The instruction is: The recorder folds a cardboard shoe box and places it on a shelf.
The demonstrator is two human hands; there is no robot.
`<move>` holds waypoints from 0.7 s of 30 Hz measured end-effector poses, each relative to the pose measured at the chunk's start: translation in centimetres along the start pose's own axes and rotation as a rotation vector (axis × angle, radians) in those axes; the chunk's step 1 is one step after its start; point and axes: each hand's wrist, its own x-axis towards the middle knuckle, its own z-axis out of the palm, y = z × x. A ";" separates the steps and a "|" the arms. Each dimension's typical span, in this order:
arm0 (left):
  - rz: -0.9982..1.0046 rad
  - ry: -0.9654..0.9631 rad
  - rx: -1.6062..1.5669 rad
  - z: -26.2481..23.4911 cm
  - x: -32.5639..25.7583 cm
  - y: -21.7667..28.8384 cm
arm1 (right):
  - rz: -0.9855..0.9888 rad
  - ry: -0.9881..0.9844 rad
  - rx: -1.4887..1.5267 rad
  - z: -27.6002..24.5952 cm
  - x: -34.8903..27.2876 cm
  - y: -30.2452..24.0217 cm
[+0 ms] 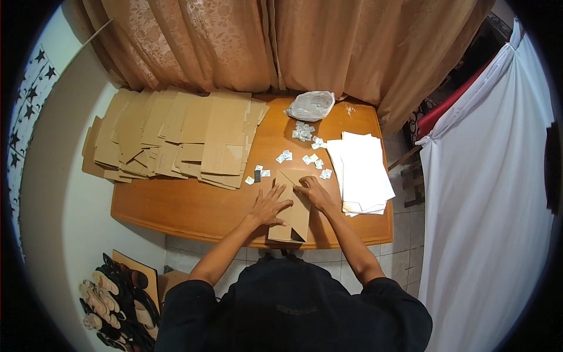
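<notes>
A small brown cardboard box point(299, 218) lies in front of me near the table's front edge, with a diagonal fold at its far end and a dark triangular gap at its near end. My left hand point(270, 206) rests on its left side, fingers spread over the cardboard. At the far right part of the box, my right hand point(314, 193) has its fingers bent and pressed together on the flap. Just beyond the box lie small white packets point(308, 159) in little groups, and a small dark piece point(257, 176) sits among those on the left.
Flattened cardboard boxes point(223, 132) are piled on the table's left half. A stack of white sheets point(365, 170) lies on the right. Toward the curtain point(328, 41) stand a clear plastic bag point(314, 105) and a heap of packets point(302, 131). Shoes point(108, 296) fill the floor at lower left.
</notes>
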 end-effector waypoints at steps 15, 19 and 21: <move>-0.003 0.039 -0.124 0.8 -0.3 -0.3 | 0.350 0.360 0.176 1.9 -2.5 -2.2; -0.021 0.019 -0.159 0.5 -0.3 0.2 | 0.271 0.375 0.217 2.6 -3.7 -1.4; -0.033 -0.003 -0.156 0.8 -0.5 0.3 | 0.194 0.366 0.154 2.8 -3.8 -1.9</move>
